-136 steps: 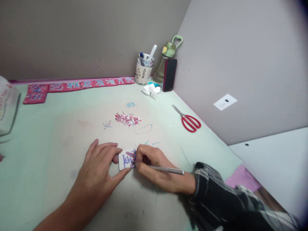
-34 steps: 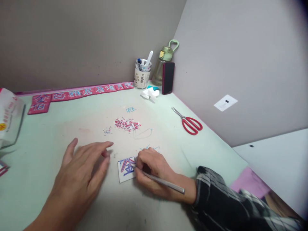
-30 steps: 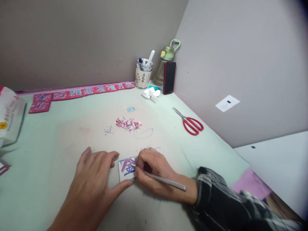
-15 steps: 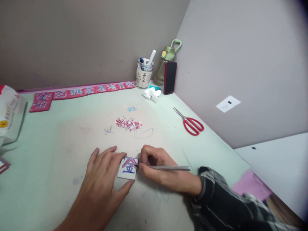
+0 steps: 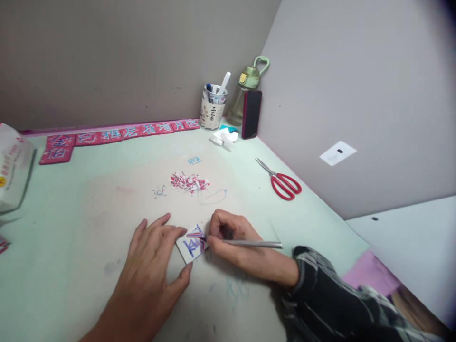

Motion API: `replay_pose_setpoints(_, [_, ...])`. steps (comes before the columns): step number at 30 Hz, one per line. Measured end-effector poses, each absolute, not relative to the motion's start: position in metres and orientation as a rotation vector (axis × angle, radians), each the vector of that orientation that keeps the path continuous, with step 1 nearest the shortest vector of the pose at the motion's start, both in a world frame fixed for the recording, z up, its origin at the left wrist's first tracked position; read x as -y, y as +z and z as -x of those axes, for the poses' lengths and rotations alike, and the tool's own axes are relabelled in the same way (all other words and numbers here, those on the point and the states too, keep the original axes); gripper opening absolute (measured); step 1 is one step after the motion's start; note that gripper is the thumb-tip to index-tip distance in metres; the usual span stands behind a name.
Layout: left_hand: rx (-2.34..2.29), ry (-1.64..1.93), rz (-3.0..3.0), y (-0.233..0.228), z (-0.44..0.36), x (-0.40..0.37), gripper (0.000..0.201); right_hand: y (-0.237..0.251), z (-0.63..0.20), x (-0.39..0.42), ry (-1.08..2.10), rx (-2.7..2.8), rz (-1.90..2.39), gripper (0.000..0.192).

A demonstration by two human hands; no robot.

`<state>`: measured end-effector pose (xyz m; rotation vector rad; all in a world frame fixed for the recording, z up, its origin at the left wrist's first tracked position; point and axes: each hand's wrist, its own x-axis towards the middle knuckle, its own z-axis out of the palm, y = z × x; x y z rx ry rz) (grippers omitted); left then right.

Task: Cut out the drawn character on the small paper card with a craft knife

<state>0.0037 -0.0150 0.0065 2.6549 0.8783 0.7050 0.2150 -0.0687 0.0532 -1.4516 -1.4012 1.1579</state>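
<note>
Where grey walls corner the pale green desk, left hand flat, pinning card; right hand pinching metal tool; scissors apart.

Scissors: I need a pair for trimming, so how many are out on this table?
1. The red-handled scissors lie shut on the table near the right wall. More could be hidden inside the pen cup.

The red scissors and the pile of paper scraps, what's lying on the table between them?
Nothing: in the head view only bare table separates red scissors from paper scraps.
</note>
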Motion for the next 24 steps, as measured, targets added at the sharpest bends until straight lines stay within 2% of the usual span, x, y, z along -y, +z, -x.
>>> replay_pose_setpoints(10, [-0.904, 0.713, -2.649, 0.0044, -0.0042, 0.0164, 0.037, 0.0531, -0.2151, 0.0689, 1.159, 1.407, 1.472, 0.022])
replay_pose_setpoints(24, [-0.888, 0.716, -2.63, 0.0034, -0.0048, 0.0149, 0.031, 0.0545, -0.2142, 0.0677, 1.161, 1.434, 1.471, 0.021])
